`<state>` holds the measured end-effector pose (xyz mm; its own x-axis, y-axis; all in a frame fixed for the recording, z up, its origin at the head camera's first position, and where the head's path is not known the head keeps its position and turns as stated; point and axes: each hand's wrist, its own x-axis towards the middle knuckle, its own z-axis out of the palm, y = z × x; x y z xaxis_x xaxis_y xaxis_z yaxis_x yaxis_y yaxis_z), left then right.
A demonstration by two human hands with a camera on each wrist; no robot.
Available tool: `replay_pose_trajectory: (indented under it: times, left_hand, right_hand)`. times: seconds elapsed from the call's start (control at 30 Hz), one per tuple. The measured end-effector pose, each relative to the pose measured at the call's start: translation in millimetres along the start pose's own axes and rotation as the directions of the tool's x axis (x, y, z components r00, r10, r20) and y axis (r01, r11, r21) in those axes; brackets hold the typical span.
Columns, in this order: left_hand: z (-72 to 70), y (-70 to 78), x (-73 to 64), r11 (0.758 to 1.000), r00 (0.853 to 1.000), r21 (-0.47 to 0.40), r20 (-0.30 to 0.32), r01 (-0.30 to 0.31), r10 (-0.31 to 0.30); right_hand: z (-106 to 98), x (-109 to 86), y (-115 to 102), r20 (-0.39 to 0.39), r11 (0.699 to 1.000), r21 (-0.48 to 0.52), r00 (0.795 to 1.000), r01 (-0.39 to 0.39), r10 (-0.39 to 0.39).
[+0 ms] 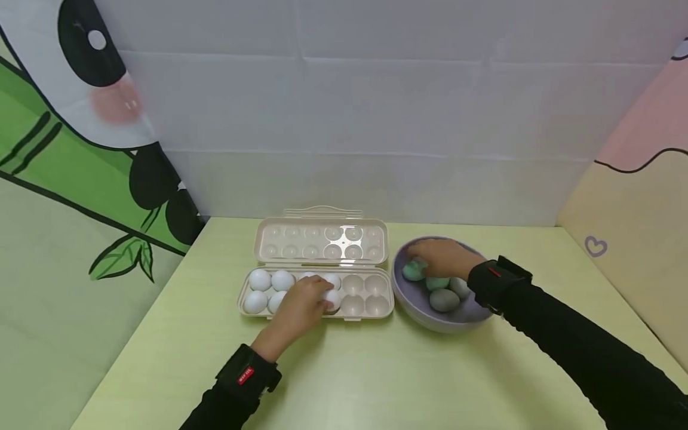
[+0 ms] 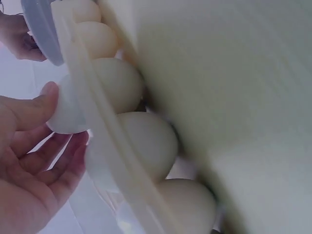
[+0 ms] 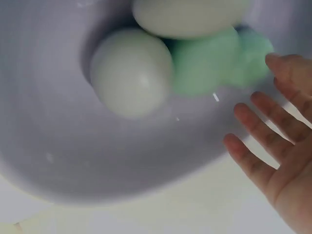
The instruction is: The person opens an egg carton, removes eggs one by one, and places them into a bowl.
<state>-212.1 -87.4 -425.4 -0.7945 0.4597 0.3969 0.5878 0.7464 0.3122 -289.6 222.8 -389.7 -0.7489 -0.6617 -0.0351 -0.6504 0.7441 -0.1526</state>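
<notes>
In the head view, my left hand (image 1: pixel 302 304) is over the lower half of an egg carton (image 1: pixel 376 306). Its thumb and fingers pinch a white egg (image 2: pixel 68 109) at the front row, seen close up in the left wrist view. More white eggs (image 1: pixel 260 279) fill cups to the left. My right hand (image 1: pixel 447 258) reaches into a purple bowl (image 1: pixel 441 324), fingers pointing down beside a green egg (image 1: pixel 414 270). In the right wrist view, those fingers look spread and nearly straight, the uppermost fingertip right at the green egg's edge.
Another green egg (image 1: pixel 437 283) and grey eggs (image 1: pixel 444 300) lie in the bowl, which stands against the carton's right end. The carton's clear lid (image 1: pixel 321 254) is folded back toward the wall sheet (image 1: pixel 376 119). All stand on a pale yellow table (image 1: pixel 376 376).
</notes>
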Motion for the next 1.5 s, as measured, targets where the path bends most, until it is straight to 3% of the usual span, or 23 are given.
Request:
replay_pose_trajectory:
  times: [0.17,0.3,0.4,0.47,0.53,0.6,0.8,1.0,1.1,1.33,1.43,1.5]
  left_hand:
    - [-10.6,12.9,14.6,0.990,0.993,-0.142,-0.110,0.018,-0.034]
    - [-15.8,24.2,28.5,0.953,0.980,-0.301,-0.188,-0.002,-0.058]
    - [-16.6,38.1,38.2,0.872,0.973,-0.489,-0.212,-0.027,-0.089]
    - [-16.2,49.9,44.4,0.794,0.971,-0.606,-0.211,-0.042,-0.110]
    - [-15.5,60.1,49.8,0.725,0.971,-0.686,-0.212,-0.064,-0.114]
    - [-16.7,68.9,53.8,0.678,0.970,-0.730,-0.213,-0.081,-0.113]
    - [-30.2,91.1,60.1,0.642,0.971,-0.762,-0.212,-0.091,-0.114]
    - [-25.7,89.5,64.4,0.604,0.975,-0.792,-0.192,-0.087,-0.111]
    - [-17.2,80.6,67.1,0.629,0.982,-0.774,-0.166,-0.074,-0.090]
    - [-14.2,53.9,60.1,0.837,0.988,-0.546,-0.148,-0.046,-0.042]
    - [-17.7,40.1,54.4,0.906,0.987,-0.422,-0.158,-0.034,-0.036]
    - [-19.9,31.3,50.8,0.939,0.989,-0.343,-0.143,-0.014,-0.037]
  right_hand:
    - [-37.0,-10.8,2.3,-0.099,1.000,0.030,0.995,0.008,-0.005]
    - [-60.7,-16.3,-10.4,-0.214,0.988,0.107,0.973,0.114,-0.089]
    - [-67.7,-19.0,-26.3,-0.262,0.948,0.193,0.945,0.252,-0.198]
    - [-68.8,-20.3,-38.2,-0.273,0.914,0.241,0.927,0.326,-0.258]
    - [-66.6,-20.4,-48.4,-0.289,0.886,0.270,0.910,0.377,-0.299]
    - [-63.0,-20.0,-56.1,-0.308,0.876,0.276,0.900,0.396,-0.310]
    - [-55.3,-20.5,-61.5,-0.378,0.870,0.257,0.872,0.420,-0.310]
    - [-52.7,-20.6,-59.1,-0.423,0.887,0.203,0.854,0.416,-0.303]
    - [-56.0,-20.2,-57.4,-0.418,0.894,0.196,0.859,0.402,-0.295]
    - [-65.3,-19.6,-40.9,-0.388,0.934,0.175,0.894,0.312,-0.225]
    - [-66.2,-22.4,-25.7,-0.362,0.954,0.192,0.920,0.230,-0.149]
    - [-65.7,-25.1,-14.1,-0.334,0.965,0.203,0.938,0.168,-0.093]
